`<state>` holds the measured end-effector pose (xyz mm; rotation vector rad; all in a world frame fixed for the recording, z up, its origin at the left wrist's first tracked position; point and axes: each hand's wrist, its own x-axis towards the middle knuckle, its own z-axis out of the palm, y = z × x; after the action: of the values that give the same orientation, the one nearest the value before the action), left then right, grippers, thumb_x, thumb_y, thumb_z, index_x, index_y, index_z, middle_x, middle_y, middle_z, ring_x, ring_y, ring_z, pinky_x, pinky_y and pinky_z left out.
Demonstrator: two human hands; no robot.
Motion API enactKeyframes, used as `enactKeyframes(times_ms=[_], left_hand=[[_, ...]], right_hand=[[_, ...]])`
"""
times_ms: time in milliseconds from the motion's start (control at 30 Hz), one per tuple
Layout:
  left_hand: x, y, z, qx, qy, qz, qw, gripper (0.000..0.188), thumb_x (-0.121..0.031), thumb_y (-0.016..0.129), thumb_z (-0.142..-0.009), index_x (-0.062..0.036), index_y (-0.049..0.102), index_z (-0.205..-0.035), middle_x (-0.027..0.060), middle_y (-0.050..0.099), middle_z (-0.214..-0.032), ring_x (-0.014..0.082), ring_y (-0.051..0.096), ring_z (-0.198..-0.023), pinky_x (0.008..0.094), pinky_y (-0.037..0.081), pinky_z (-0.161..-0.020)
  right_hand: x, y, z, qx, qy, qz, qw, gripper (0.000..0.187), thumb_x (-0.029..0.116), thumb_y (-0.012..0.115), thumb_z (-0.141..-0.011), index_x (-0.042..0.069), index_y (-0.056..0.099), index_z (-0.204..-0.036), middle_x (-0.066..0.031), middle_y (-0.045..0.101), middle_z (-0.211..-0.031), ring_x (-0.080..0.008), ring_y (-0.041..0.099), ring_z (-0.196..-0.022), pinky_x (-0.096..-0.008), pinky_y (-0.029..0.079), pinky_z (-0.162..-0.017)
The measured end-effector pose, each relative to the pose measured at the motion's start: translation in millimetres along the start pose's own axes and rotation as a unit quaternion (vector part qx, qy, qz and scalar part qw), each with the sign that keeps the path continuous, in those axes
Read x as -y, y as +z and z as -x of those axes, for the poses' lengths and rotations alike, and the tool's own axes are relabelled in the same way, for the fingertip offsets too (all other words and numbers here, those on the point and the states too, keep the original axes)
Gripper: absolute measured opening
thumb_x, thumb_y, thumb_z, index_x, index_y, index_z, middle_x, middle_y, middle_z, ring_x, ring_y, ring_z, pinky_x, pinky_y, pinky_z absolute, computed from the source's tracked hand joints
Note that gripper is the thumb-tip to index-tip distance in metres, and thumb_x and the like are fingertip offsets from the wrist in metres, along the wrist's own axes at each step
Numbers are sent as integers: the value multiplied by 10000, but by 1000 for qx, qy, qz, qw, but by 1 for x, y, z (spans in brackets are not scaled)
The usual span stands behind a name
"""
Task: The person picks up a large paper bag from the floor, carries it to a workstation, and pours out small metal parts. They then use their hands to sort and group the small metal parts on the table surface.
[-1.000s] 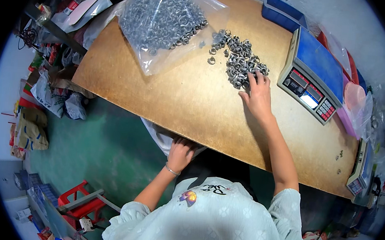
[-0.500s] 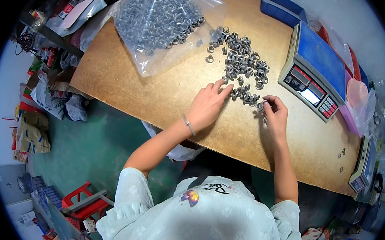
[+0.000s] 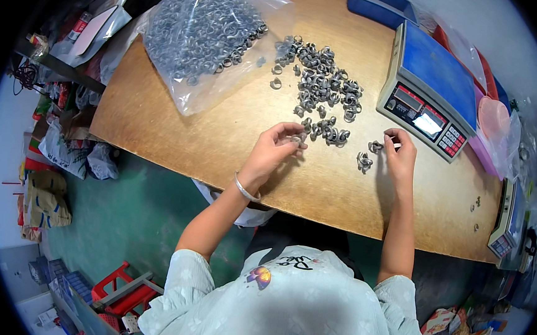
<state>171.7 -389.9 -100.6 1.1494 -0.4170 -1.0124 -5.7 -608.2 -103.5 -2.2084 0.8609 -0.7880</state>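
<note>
Small grey metal rings [image 3: 324, 87] lie in a loose pile on the wooden table, with a smaller cluster [image 3: 333, 134] nearer to me. My left hand [image 3: 272, 152] is at the left of this cluster, thumb and fingers closed on a metal ring [image 3: 299, 140]. To the right, my right hand [image 3: 401, 158] has its thumb and forefinger curled close together. Whether anything is between those fingertips is hidden. Just left of them lies a ring group [image 3: 375, 147], and a few more rings [image 3: 364, 162] sit slightly nearer to me.
A clear plastic bag [image 3: 203, 32] full of rings lies at the far left of the table [image 3: 220, 145]. A digital scale [image 3: 433, 85] with a blue top stands at the right, a blue tray [image 3: 382, 6] behind it. Another scale [image 3: 506, 227] is at the right edge.
My left hand has drawn back from the pile and closed on a ring. My right hand has moved slightly right, and some rings now lie apart from the cluster beside it.
</note>
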Motion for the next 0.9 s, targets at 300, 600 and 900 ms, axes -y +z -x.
enactKeyframes(times_ms=[300, 600, 900], left_hand=[[20, 18, 15, -33, -56, 176, 982, 291, 7, 488, -820, 41, 483, -1109, 93, 561, -899, 120, 531, -732, 219, 443, -655], [15, 32, 39, -6, -76, 189, 979, 332, -48, 443, -882, 81, 416, -1187, 191, 546, -1106, 216, 583, -919, 265, 494, -751], [37, 33, 42, 47, -88, 399, 911, 286, -115, 433, -911, 57, 471, -1135, 162, 554, -1053, 219, 553, -968, 337, 467, -846]], right_hand=[[49, 38, 11, 78, -181, 118, 973, 201, 78, 657, -719, 5, 580, -889, -109, 586, -838, -248, 551, -782, -339, 440, -671], [49, 6, 14, 169, 123, -289, 934, 123, 64, 608, -797, -16, 588, -888, -19, 601, -782, -54, 522, -637, -206, 412, -549], [101, 27, 60, 177, -169, -54, 968, 229, 33, 617, -721, -6, 591, -945, -124, 568, -949, -242, 543, -866, -327, 437, -723]])
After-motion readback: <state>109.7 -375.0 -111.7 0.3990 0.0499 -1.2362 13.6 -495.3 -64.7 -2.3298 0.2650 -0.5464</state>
